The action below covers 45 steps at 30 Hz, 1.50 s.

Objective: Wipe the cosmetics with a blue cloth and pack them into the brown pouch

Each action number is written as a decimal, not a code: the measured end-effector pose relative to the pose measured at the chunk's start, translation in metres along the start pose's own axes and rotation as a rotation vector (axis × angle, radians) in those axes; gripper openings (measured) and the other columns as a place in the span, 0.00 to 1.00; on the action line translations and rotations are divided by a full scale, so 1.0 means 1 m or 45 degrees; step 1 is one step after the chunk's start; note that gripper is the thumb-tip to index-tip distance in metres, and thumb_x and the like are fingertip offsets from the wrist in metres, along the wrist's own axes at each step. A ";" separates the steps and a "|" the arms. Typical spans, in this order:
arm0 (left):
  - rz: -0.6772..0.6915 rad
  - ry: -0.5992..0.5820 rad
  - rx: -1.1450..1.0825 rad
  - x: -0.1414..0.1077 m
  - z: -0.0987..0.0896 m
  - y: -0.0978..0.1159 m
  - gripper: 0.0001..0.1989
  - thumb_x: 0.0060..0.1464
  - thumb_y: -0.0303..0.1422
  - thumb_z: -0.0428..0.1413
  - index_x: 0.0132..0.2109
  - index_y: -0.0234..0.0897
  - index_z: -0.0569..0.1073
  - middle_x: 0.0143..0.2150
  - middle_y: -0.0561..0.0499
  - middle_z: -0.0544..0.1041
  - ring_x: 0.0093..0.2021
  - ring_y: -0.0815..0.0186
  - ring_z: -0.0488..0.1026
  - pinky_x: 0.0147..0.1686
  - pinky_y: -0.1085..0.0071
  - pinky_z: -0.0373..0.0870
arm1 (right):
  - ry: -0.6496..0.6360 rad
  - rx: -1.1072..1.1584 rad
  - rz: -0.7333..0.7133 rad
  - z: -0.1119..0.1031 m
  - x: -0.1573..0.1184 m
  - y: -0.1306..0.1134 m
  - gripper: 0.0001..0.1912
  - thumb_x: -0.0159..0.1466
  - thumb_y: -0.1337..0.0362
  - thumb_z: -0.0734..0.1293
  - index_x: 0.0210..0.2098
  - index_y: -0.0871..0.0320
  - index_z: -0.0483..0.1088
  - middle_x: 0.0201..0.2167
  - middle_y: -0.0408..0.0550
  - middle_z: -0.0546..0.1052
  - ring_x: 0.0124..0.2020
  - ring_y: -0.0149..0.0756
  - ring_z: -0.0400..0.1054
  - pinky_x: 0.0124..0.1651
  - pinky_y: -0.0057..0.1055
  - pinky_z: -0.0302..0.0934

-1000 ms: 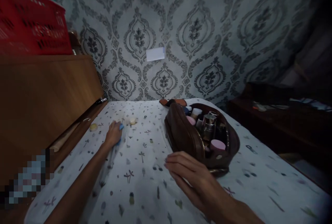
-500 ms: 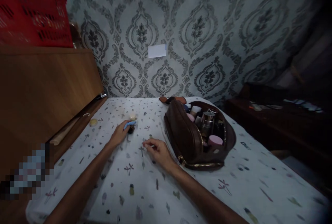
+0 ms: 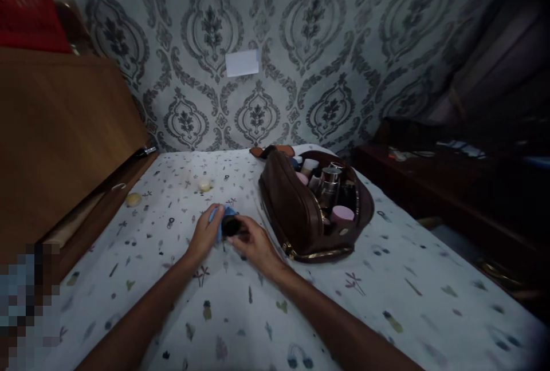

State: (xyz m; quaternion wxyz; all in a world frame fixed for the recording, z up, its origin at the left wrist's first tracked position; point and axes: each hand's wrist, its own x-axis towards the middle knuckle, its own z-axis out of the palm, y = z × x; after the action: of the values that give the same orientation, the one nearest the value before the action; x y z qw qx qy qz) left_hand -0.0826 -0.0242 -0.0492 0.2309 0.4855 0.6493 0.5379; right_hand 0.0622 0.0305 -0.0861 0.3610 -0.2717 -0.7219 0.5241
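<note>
Between my two hands is a small dark round object (image 3: 231,226), too blurred to name further. My left hand (image 3: 203,239) is closed on a light blue cloth (image 3: 217,224), which wraps behind and beside the dark object. From the right, the thumb and fingers of my right hand (image 3: 261,249) pinch the dark object's edge. To the right of my hands stands an open brown toiletry bag (image 3: 287,202). It holds several bottles and jars, among them a silver-capped bottle (image 3: 330,185) and a pink-lidded jar (image 3: 342,214).
Two small pale yellow round items, one beyond my hands (image 3: 205,185) and one at left (image 3: 133,199), lie on the patterned white cloth (image 3: 240,325). A wooden cabinet (image 3: 64,136) borders the left, a dark shelf (image 3: 404,182) the right. Patterned wallpaper (image 3: 258,113) stands behind.
My left hand has brought the blue cloth and dark object nearer and to the right. My right hand has come up to grip the dark object. The view has shifted right.
</note>
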 end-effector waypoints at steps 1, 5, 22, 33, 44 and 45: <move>-0.038 -0.008 -0.047 -0.002 0.000 0.001 0.22 0.63 0.52 0.46 0.30 0.39 0.64 0.24 0.56 0.64 0.27 0.67 0.65 0.32 0.71 0.65 | 0.013 -0.020 0.007 0.000 -0.001 -0.002 0.26 0.53 0.64 0.72 0.52 0.57 0.69 0.46 0.51 0.75 0.44 0.40 0.71 0.45 0.37 0.68; 0.069 -0.095 -0.031 -0.008 -0.004 0.006 0.23 0.65 0.51 0.43 0.36 0.38 0.71 0.31 0.52 0.72 0.34 0.64 0.71 0.41 0.68 0.70 | 0.068 0.086 0.034 0.001 -0.001 -0.006 0.25 0.51 0.64 0.73 0.48 0.56 0.67 0.38 0.46 0.75 0.39 0.38 0.69 0.44 0.36 0.65; 0.358 -0.278 0.257 -0.017 -0.008 0.013 0.17 0.66 0.41 0.44 0.33 0.38 0.67 0.28 0.54 0.67 0.31 0.66 0.66 0.35 0.70 0.62 | -0.108 0.492 0.204 -0.002 -0.010 -0.027 0.16 0.53 0.55 0.76 0.34 0.56 0.70 0.30 0.40 0.72 0.33 0.32 0.67 0.40 0.30 0.63; -0.078 -0.120 -0.085 -0.016 0.000 0.011 0.26 0.62 0.55 0.44 0.27 0.39 0.63 0.20 0.57 0.63 0.21 0.69 0.62 0.23 0.73 0.61 | 0.027 0.265 -0.079 0.005 -0.012 -0.009 0.26 0.50 0.62 0.77 0.48 0.52 0.72 0.42 0.46 0.70 0.38 0.35 0.69 0.41 0.32 0.67; -0.244 -0.068 -0.205 -0.017 0.003 0.009 0.28 0.58 0.60 0.46 0.29 0.39 0.65 0.17 0.58 0.63 0.16 0.70 0.63 0.15 0.73 0.61 | 0.020 0.522 0.171 -0.002 -0.010 -0.032 0.19 0.51 0.58 0.77 0.37 0.55 0.69 0.35 0.43 0.74 0.38 0.36 0.69 0.42 0.31 0.63; -0.159 -0.016 -0.142 -0.017 0.001 0.009 0.28 0.60 0.58 0.44 0.30 0.38 0.67 0.20 0.56 0.67 0.20 0.68 0.67 0.21 0.72 0.66 | 0.024 0.555 0.197 -0.003 -0.009 -0.032 0.19 0.51 0.58 0.76 0.36 0.55 0.67 0.33 0.42 0.73 0.36 0.34 0.69 0.40 0.30 0.63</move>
State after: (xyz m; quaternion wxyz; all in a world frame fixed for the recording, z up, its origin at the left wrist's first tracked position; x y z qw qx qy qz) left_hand -0.0711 -0.0391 -0.0448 0.2950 0.4338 0.6459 0.5547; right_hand 0.0694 0.0149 -0.0572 0.3765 -0.2467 -0.5652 0.6913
